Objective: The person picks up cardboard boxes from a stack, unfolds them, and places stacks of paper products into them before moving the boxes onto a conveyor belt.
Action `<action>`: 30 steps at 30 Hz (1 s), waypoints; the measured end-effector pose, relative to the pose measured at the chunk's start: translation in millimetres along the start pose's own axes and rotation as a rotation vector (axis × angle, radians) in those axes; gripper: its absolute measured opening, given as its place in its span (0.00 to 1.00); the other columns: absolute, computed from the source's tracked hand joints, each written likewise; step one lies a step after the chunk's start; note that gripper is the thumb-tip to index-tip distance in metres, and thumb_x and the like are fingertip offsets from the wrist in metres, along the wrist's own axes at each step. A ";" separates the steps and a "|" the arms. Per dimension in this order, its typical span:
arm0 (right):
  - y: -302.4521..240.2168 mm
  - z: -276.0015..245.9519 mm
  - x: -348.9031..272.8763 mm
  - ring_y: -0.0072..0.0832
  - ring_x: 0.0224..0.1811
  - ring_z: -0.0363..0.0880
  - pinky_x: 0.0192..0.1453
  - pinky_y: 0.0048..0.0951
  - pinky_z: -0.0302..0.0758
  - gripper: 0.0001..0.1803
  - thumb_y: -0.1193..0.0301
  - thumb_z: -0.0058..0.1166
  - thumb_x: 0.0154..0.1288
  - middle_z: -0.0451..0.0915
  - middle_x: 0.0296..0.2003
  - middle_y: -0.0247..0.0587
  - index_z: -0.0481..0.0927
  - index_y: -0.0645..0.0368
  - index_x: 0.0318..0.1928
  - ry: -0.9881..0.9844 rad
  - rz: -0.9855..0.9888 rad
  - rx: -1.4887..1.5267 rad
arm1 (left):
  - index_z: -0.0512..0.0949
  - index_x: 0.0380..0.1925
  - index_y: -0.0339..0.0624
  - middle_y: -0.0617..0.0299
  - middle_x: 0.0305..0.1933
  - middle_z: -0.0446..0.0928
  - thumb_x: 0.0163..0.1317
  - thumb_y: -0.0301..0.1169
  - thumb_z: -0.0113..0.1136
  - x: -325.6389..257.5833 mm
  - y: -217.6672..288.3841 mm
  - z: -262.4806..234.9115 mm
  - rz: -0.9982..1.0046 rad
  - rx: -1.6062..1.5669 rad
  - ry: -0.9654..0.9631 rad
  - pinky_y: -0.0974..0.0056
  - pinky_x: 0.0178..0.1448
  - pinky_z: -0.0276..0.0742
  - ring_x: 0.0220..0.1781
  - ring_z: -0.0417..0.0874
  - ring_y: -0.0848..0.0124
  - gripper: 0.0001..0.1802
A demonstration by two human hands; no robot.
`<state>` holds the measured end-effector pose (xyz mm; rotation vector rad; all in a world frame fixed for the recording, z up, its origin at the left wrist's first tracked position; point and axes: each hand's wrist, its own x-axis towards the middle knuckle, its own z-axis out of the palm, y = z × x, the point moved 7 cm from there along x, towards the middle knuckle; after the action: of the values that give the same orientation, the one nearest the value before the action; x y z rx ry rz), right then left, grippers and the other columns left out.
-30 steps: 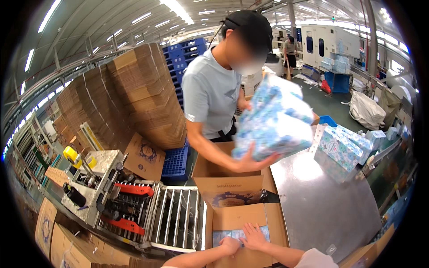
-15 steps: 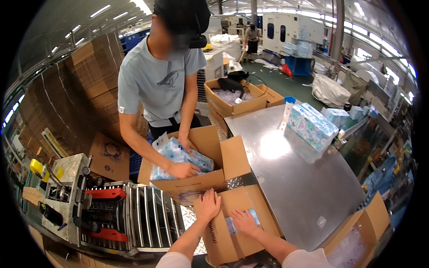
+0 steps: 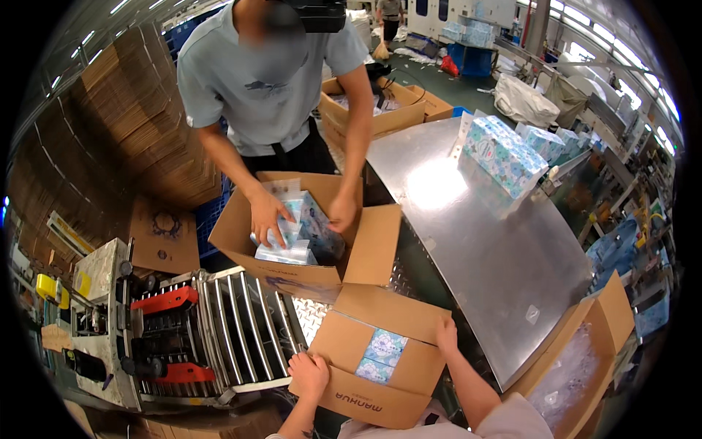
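Just in front of me is a cardboard box (image 3: 336,340) with its end flaps folded in, and blue floral packs (image 3: 385,347) show through the gap between them. My left hand (image 3: 309,374) grips the box's left edge, fingers curled over it. At the opposite edge, my right hand (image 3: 446,335) holds the box near its far right corner. Beyond it stands an open cardboard box (image 3: 303,274) with floral packs (image 3: 322,227) inside. A co-worker's two hands (image 3: 269,218) reach into that one.
To the left runs a roller conveyor (image 3: 245,329) with a machine having red parts (image 3: 167,300). A metal table (image 3: 482,256) on the right bears a floral pack (image 3: 503,154). An open carton with clear plastic (image 3: 570,373) stands lower right. Flattened cardboard stacks (image 3: 110,124) rise behind left.
My hands have moved from the box's top to its two sides. The box has turned, its printed side now toward me. The co-worker's hands and the packs in the far box have shifted.
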<state>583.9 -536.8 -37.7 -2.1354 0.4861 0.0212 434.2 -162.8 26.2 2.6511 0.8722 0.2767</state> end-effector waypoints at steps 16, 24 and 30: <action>-44.4 -47.5 -139.3 0.44 0.63 0.59 0.68 0.54 0.41 0.18 0.67 0.34 0.67 0.69 0.56 0.47 0.74 0.60 0.49 -0.613 -0.645 -0.520 | 0.75 0.34 0.36 0.46 0.35 0.74 0.64 0.40 0.41 1.4 -22.6 -9.9 -0.137 -0.478 0.098 0.52 0.46 0.66 0.42 0.73 0.50 0.19; 31.4 -6.3 -140.0 0.36 0.63 0.59 0.64 0.33 0.57 0.26 0.61 0.28 0.72 0.59 0.61 0.53 0.53 0.68 0.62 -0.212 -0.059 0.070 | 0.73 0.23 0.40 0.47 0.18 0.75 0.63 0.44 0.43 2.5 -30.1 -15.3 -0.196 -0.225 -0.082 0.48 0.29 0.72 0.22 0.77 0.47 0.20; -27.9 120.5 -186.9 0.42 0.62 0.56 0.65 0.33 0.54 0.28 0.62 0.28 0.73 0.56 0.60 0.61 0.49 0.74 0.62 -0.331 -0.241 0.010 | 0.73 0.17 0.41 0.46 0.15 0.73 0.62 0.43 0.46 79.1 -147.3 -73.8 -0.203 -0.147 0.242 0.49 0.26 0.71 0.20 0.76 0.48 0.21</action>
<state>441.3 -364.2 -49.0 -2.1129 0.0348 0.2315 396.7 15.0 45.8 2.4045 1.1397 0.5948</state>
